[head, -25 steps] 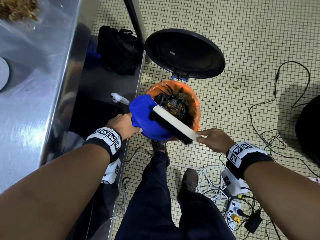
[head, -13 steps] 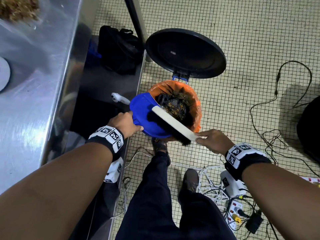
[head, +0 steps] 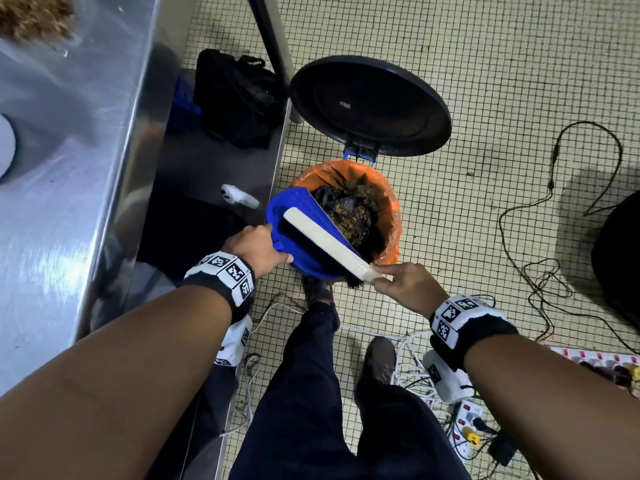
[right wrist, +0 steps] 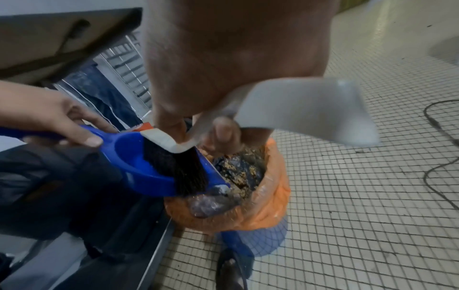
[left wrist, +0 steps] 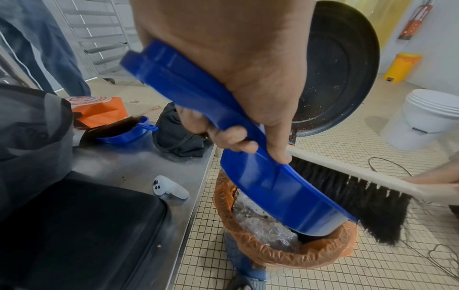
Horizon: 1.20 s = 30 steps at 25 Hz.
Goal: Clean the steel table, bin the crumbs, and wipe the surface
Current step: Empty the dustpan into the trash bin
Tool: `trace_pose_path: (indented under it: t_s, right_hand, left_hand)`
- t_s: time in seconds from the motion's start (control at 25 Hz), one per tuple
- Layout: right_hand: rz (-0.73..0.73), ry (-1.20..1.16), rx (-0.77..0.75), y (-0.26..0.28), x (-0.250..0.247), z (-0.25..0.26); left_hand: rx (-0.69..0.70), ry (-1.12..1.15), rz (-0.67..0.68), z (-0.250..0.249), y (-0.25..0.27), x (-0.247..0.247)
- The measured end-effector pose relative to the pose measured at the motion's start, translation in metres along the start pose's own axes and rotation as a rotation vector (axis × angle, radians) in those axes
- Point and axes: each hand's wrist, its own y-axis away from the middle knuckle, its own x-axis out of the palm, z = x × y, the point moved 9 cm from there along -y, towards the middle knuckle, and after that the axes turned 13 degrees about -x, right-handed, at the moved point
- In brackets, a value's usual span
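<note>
My left hand (head: 256, 244) grips the handle of a blue dustpan (head: 298, 209), tilted over the bin's orange liner (head: 391, 216). My right hand (head: 401, 285) holds the cream handle of a brush (head: 325, 239), whose black bristles (left wrist: 347, 196) lie inside the dustpan (left wrist: 273, 186). Brown crumbs (right wrist: 238, 170) lie on dark waste in the bin. Its black lid (head: 370, 105) stands open behind. The steel table (head: 69, 150) runs along the left, with a crumb pile (head: 34, 15) at its far end.
A black bag (head: 235, 98) and a white controller (head: 239, 199) sit on the table's lower shelf. Cables (head: 540, 278) and a power strip (head: 474, 427) lie on the tiled floor at right. My legs and shoes (head: 318, 289) stand just before the bin.
The brush has slid up and left, deeper into the dustpan. Both hands keep their hold over the bin.
</note>
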Motion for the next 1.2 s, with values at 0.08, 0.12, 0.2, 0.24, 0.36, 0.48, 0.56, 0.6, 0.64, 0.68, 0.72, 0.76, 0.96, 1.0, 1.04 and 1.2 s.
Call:
trace_pose_path:
  t_s: [0.08,0.12,0.2,0.24,0.36,0.48,0.56,0.6,0.64,0.68,0.72,0.76,0.96,1.0,1.04,1.2]
  right_hand:
    - [-0.031,0.010,0.067,0.007,-0.008,-0.019]
    - [-0.051,0.025,0.096,0.010,-0.014,-0.027]
    - [-0.104,0.030,0.120,0.014,-0.027,-0.034]
    - [-0.132,0.019,0.123,0.015,-0.031,-0.035]
    - [-0.173,0.013,0.100,0.009,-0.031,-0.024]
    - [-0.090,0.025,0.043,0.001,-0.003,-0.005]
    - [-0.060,0.024,0.059,0.002,0.013,-0.003]
    - [-0.071,0.021,0.082,0.003,0.016,-0.006]
    - [-0.084,0.014,0.110,0.004,0.016,-0.009]
    - [-0.100,-0.003,0.142,0.005,0.014,-0.014]
    - [-0.116,-0.020,0.172,0.005,0.010,-0.018]
    - [-0.131,-0.027,0.192,0.005,0.005,-0.021]
    - [-0.175,-0.008,0.149,-0.002,0.000,-0.011]
    - [-0.143,0.004,0.133,-0.001,0.006,-0.008]
    - [-0.106,0.022,0.125,0.000,0.012,-0.008]
    - [-0.114,0.049,0.158,0.001,0.013,-0.021]
  left_hand:
    - [-0.002,0.009,0.011,0.004,0.000,0.001]
    - [-0.006,0.010,0.017,0.006,0.000,0.003]
    - [-0.019,0.008,0.020,0.009,0.000,0.005]
    - [-0.022,0.012,0.023,0.009,0.000,0.006]
    - [-0.014,0.015,0.030,0.005,0.001,0.007]
    - [-0.003,0.018,0.024,-0.002,0.002,0.006]
    - [-0.005,0.007,0.022,-0.004,0.002,0.005]
    - [-0.009,0.002,0.027,-0.002,0.001,0.006]
    - [-0.014,0.005,0.031,-0.001,0.001,0.007]
    - [-0.017,0.012,0.036,0.001,0.002,0.009]
    - [-0.016,0.017,0.041,0.002,0.002,0.010]
    - [-0.018,0.020,0.045,0.003,0.002,0.013]
    - [-0.022,0.049,0.060,-0.001,0.005,0.018]
    - [-0.018,0.054,0.055,-0.002,0.005,0.017]
    - [-0.014,0.060,0.050,-0.003,0.005,0.014]
    - [-0.006,0.049,0.034,0.001,0.004,0.011]
